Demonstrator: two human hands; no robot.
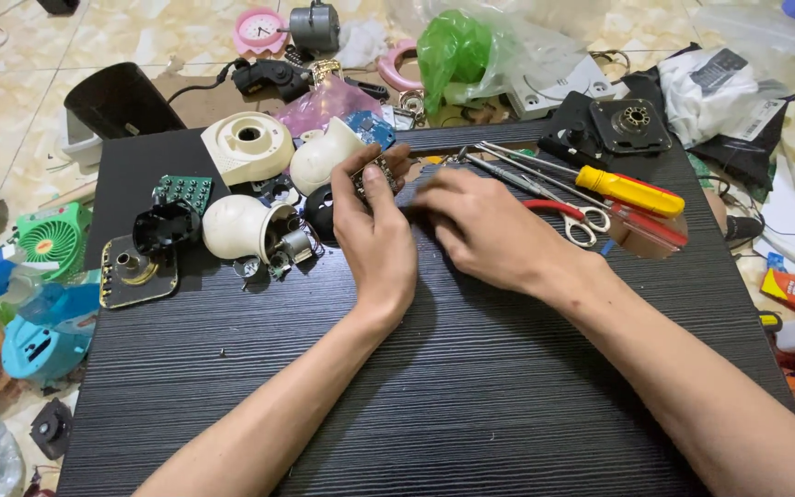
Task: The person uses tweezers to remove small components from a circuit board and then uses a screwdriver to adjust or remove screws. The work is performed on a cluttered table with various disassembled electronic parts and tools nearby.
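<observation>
While my left hand point(374, 235) holds a small metal part point(372, 175) tight, my right hand point(489, 225) touches it. Cream plastic shells point(241, 225) lie just beside, on the black wooden board point(471, 368).

We see two bare forearms entering from the lower edge of the frame, one from the lower left and one from the lower right, narrowing toward the wrists near the centre. Neither arm shows a sleeve, glove, watch, bracelet or ring. The left hand point(374, 235) lies left of centre; the right hand point(489, 225) lies just right of it. Fingernails appear short and unpainted where we can make them out. Knuckles and tendons show plainly on both hands.
</observation>
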